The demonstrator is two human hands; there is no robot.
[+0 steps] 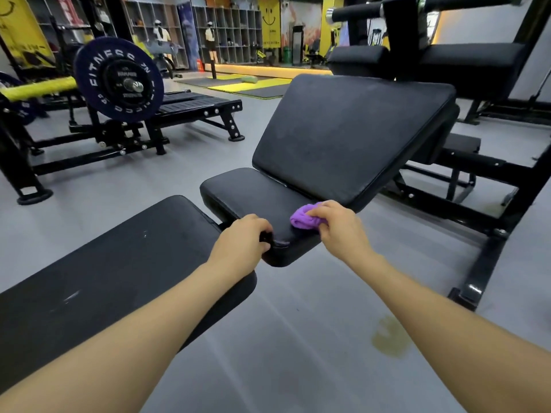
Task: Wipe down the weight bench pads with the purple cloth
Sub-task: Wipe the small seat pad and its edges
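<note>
A black weight bench stands in front of me with a small seat pad [253, 198] and a large inclined back pad [351, 132]. My right hand [340, 231] presses a bunched purple cloth [304, 217] onto the near right part of the seat pad, close to the seam under the back pad. My left hand [244, 239] grips the seat pad's near corner edge, fingers curled over it. Most of the cloth is hidden under my right fingers.
A second flat black bench pad [98, 272] lies at lower left, under my left forearm. A loaded barbell plate [119, 80] on a rack stands at left. A black machine frame [489, 257] rises at right. Grey floor with a yellowish stain [390, 338] lies below.
</note>
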